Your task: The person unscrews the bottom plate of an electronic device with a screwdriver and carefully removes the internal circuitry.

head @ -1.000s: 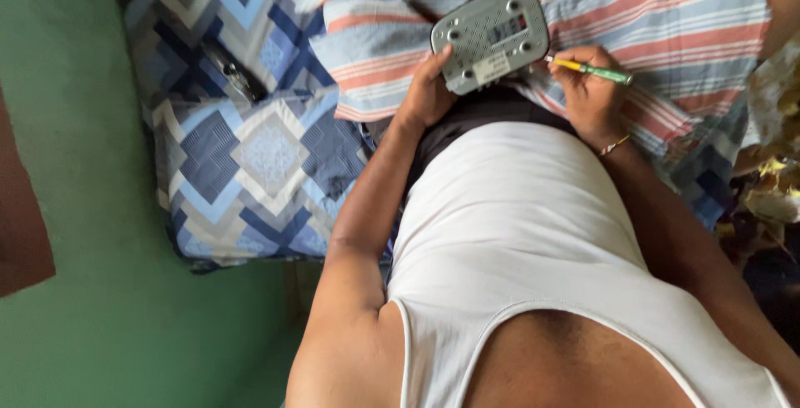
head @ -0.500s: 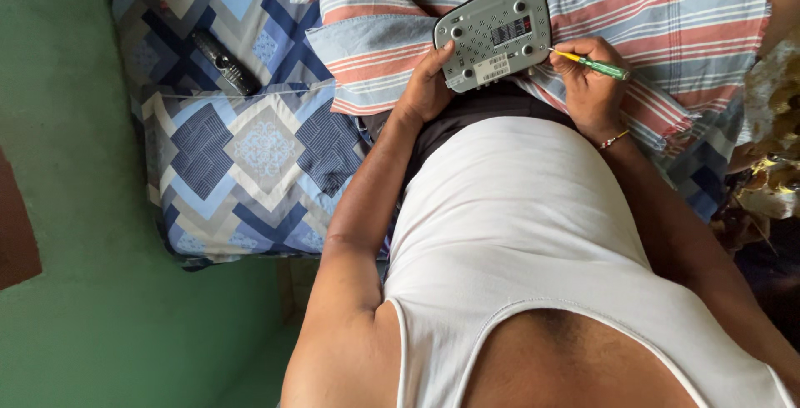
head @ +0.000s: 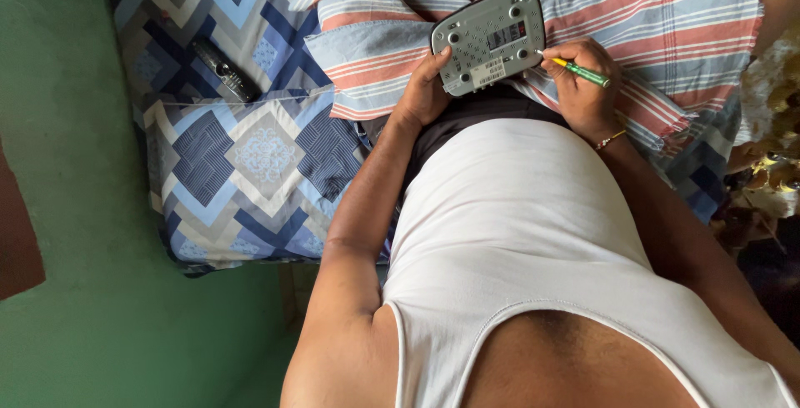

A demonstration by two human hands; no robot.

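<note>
Left hand (head: 425, 95) grips the upturned grey router (head: 490, 40) – right hand (head: 583, 95) pinches a green screwdriver (head: 581, 73) whose tip, just beside the casing, might slip off

left hand (head: 423, 91) curled, gripping; right hand (head: 583, 95) closed in a pinch; both forearms bent inward

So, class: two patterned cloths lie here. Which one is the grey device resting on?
The red, blue and white striped cloth, under the grey device. The zigzag patchwork cloth carries only the dark remote.
</note>
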